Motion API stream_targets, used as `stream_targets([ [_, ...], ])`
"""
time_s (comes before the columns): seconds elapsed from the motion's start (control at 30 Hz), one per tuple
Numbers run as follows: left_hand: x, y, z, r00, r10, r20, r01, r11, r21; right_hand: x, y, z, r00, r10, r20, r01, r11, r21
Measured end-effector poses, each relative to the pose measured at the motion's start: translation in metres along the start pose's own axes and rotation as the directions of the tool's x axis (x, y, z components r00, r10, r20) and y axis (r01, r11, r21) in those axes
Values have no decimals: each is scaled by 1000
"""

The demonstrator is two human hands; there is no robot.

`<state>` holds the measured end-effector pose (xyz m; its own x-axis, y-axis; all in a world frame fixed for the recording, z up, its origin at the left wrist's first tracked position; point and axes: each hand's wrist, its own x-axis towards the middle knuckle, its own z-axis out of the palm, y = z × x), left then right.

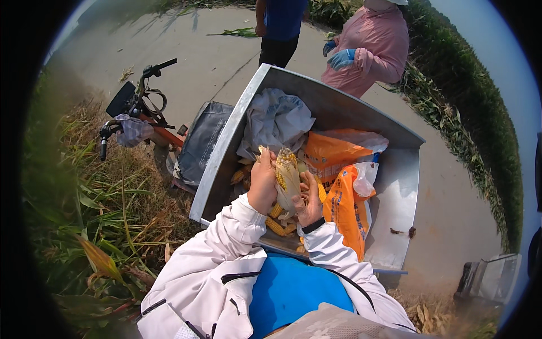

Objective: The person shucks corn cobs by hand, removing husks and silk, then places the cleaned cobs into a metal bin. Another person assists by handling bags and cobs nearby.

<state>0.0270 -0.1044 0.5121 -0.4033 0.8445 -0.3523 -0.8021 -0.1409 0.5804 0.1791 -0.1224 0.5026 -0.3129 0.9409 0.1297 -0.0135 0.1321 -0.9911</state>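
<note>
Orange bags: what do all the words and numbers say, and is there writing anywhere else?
Nearer orange bag: print, which I won't copy.
Farther orange bag: print, partly folded; likewise.
Grey sack: faint marks, too blurred to read.
Dark cover: faint marks, too small to read.
Corn: none.

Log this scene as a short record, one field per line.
Left hand: fingers curled at the left side of a corn ear
Right hand: cupped at its right side
Ear's state: partly husked, yellow kernels showing
Container: metal bin
Inside: loose corn below the hands, orange bags to the right, crumpled whitish bag beyond
Left of bin: handlebar
Others: person in pink, blue gloves; person in blue top
</note>
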Motion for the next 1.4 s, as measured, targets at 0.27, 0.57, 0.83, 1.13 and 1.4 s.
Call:
stream_targets([
  [0.27,-25,-20,1,993,-88,79,88,996,-2,20,44,-33,944,306,-125,-200,830,521],
  [0.57,-54,-17,0,836,-373,403,-379,138,915,21,10,-42,994,99,-54,-67,905,419],
  [0.83,-62,-47,-14,791,-169,588,-489,401,774,-1,43,-51,897,341,282,-433,809,398],
  [1.13,-40,-33,27,897,-145,418,63,977,204,-14,40,-38,974,193,115,-166,962,-215],
  [1.4,-36,-64,29,913,-190,360,45,927,373,-35,0,-66,881,384,276,-327,916,-232],
])
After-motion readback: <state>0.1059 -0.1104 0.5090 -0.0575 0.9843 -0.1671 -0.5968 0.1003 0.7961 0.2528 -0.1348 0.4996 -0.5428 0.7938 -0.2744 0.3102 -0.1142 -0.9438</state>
